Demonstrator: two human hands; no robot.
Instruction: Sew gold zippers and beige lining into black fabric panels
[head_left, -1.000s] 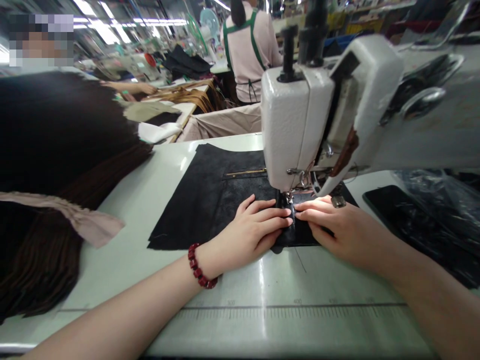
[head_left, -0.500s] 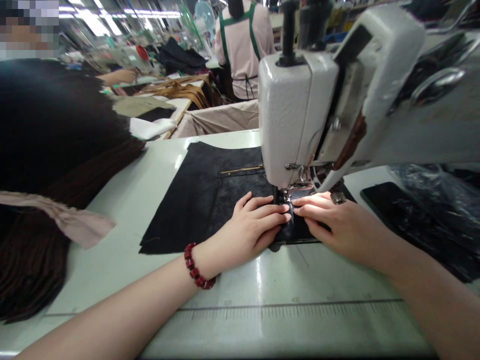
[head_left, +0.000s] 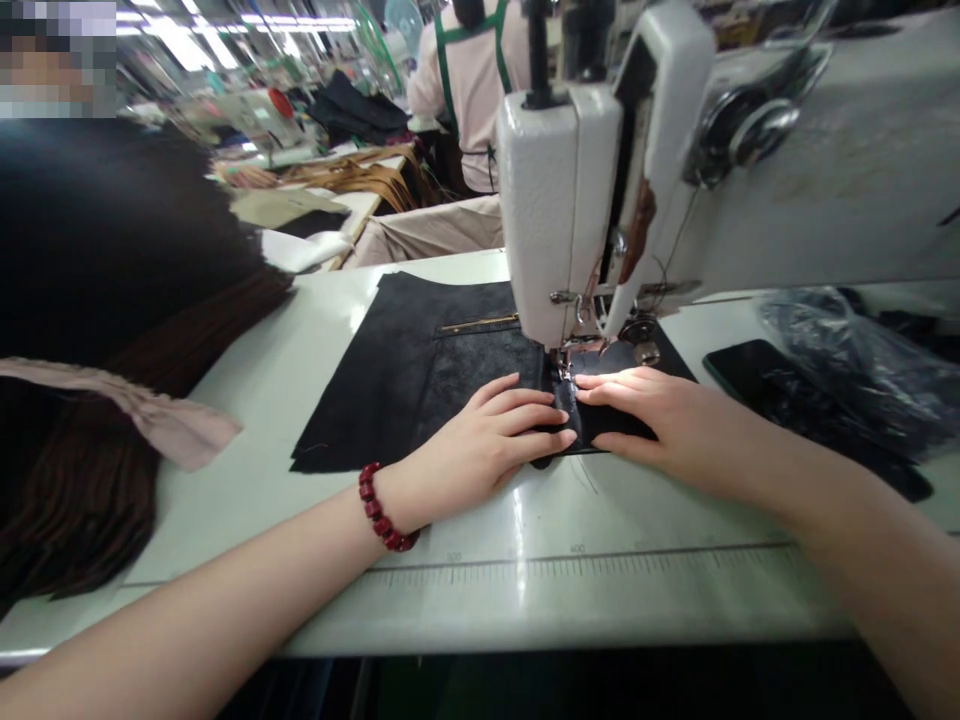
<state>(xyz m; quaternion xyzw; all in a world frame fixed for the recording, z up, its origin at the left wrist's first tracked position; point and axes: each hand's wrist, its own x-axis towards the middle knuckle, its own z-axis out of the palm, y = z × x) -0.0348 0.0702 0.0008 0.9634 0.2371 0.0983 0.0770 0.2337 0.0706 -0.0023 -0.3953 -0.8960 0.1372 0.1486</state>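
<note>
A black leather-like panel [head_left: 375, 370] lies flat on the pale green table, its right part under the head of a white sewing machine [head_left: 544, 210]. A gold-toothed zipper [head_left: 480, 324] is set into the panel. My left hand [head_left: 487, 440], fingers stretched out, rests on the panel just left of a folded seam strip. On the strip's other side, my right hand [head_left: 645, 410] lies flat with its fingertips close to the presser foot [head_left: 562, 365]. Both hands press on the material without gripping it. The needle's tip is too small to make out.
A tall stack of dark pieces [head_left: 112, 300] with a pink cloth strip [head_left: 165, 420] stands at left. Right of the machine lie a dark phone-like slab [head_left: 739, 362] and clear plastic wrapping [head_left: 825, 350]. A ruler scale [head_left: 480, 570] runs along the front edge. Another person [head_left: 476, 90] works behind.
The panel has slid a little away from me under the machine head, both hands moving along with it. My right thumb is spread wider from the fingers. The camera view has shifted slightly.
</note>
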